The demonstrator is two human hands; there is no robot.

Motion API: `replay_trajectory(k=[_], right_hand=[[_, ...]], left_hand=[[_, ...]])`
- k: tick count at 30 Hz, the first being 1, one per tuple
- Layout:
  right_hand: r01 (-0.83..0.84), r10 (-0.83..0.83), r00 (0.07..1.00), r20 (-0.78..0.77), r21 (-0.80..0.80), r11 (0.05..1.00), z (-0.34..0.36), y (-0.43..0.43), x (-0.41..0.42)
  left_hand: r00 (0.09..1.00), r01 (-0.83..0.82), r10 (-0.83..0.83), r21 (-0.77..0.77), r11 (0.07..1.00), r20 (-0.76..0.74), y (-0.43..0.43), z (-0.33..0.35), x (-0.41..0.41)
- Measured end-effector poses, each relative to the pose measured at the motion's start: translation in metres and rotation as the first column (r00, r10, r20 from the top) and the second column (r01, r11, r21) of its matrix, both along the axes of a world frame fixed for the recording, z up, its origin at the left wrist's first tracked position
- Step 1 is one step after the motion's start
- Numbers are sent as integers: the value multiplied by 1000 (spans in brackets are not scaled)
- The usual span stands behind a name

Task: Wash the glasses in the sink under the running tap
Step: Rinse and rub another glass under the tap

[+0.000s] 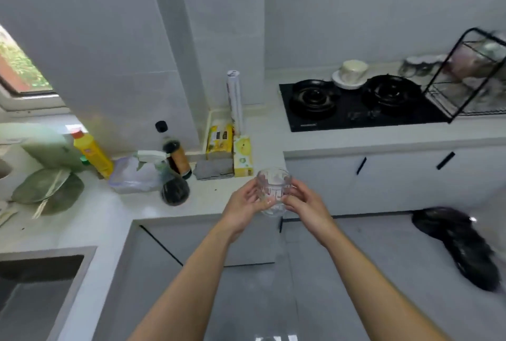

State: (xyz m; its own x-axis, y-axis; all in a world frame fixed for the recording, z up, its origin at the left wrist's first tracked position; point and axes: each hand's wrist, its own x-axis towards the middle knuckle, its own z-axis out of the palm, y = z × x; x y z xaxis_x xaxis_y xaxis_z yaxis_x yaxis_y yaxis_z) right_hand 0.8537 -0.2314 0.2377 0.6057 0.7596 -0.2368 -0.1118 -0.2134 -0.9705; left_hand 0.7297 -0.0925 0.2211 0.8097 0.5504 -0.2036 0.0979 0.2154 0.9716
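A clear patterned glass [273, 186] is upright in the air in front of the counter corner, held from both sides. My left hand [243, 205] grips its left side and my right hand [306, 205] grips its right side, fingers curled round the wall. The steel sink [38, 280] lies at the lower left, well away from the glass. No tap or running water is in view. The rim of another glass [276, 338] shows faintly at the bottom edge.
On the white counter [115, 217] stand a yellow detergent bottle [93, 153], a dark sauce bottle [175, 153], a round dark jar [175, 191], a plastic bag, leaves [49, 188] and boxes. A black hob [353, 105] and wire dish rack [471, 77] lie right. A black bag [460, 244] lies on the floor.
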Motion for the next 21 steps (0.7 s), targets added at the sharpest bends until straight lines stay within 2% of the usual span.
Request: replay_trajectory(k=[11,21], right_hand=[[350,-351,936,-17,-24,936,0,-125,104],[567,-567,823,8,19,823,19,-164,203]], left_hand=[[933,357,-357,-27,934,-46,-93,0,165],[803,593,-595,-47,804,-29,-117,13,319]])
